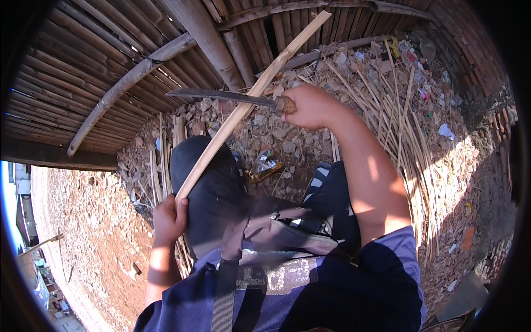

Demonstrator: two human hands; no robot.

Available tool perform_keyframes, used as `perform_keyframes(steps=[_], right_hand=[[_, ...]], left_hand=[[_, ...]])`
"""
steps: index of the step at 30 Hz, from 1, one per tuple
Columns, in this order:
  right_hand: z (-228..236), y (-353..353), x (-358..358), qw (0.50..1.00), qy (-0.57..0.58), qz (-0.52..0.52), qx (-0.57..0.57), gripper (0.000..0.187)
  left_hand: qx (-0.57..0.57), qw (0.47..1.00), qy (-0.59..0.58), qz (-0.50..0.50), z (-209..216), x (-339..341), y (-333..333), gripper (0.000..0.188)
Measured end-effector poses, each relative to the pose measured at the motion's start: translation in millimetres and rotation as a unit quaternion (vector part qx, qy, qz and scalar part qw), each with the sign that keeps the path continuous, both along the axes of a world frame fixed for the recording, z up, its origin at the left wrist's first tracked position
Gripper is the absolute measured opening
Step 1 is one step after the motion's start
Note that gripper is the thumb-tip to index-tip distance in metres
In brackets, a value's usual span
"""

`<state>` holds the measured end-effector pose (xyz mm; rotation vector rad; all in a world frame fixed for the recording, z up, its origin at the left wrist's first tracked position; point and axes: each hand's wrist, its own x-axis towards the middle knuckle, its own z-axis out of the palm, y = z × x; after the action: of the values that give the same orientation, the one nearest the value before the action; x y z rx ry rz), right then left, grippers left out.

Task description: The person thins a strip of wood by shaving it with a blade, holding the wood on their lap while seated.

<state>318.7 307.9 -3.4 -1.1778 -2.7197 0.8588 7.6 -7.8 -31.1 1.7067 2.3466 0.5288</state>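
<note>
Watching through the head view, I have the left hand [170,217] with its fingers closed around the lower end of a long, flat, pale wooden strip [227,128]. It slants up past the black-trousered left knee [224,169], its far end showing against the weathered brown slatted wall [72,72]. My right hand's [312,105] fingers wrap the wooden handle of a long, dark-bladed knife [215,95]; the blade crosses the strip, tip leftward; I can't tell how firmly they touch. Loose strips [406,149] crowd my right; open rubble-strewn ground [83,221] spreads left.
</note>
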Motion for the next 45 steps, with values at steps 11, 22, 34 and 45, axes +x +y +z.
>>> perform_keyframes(steps=[11, 22, 34, 45], right_hand=[[-3, 1, 0, 1.0, -0.002, -0.001, 0.007, 0.04], [-3, 1, 1, 1.0, 0.011, 0.005, 0.012, 0.038], [16, -7, 0, 0.999, 0.018, -0.014, 0.031, 0.035], [19, -15, -8, 0.998, -0.027, -0.024, 0.048, 0.035]], left_hand=[[0.003, 1.0, 0.005, -0.002, -3, -3, -2, 0.044], [0.001, 1.0, 0.001, 0.002, -4, -2, -1, 0.045], [-0.005, 1.0, -0.02, 0.011, -4, -3, -2, 0.045], [-0.046, 0.999, 0.012, 0.021, 9, 4, 1, 0.041]])
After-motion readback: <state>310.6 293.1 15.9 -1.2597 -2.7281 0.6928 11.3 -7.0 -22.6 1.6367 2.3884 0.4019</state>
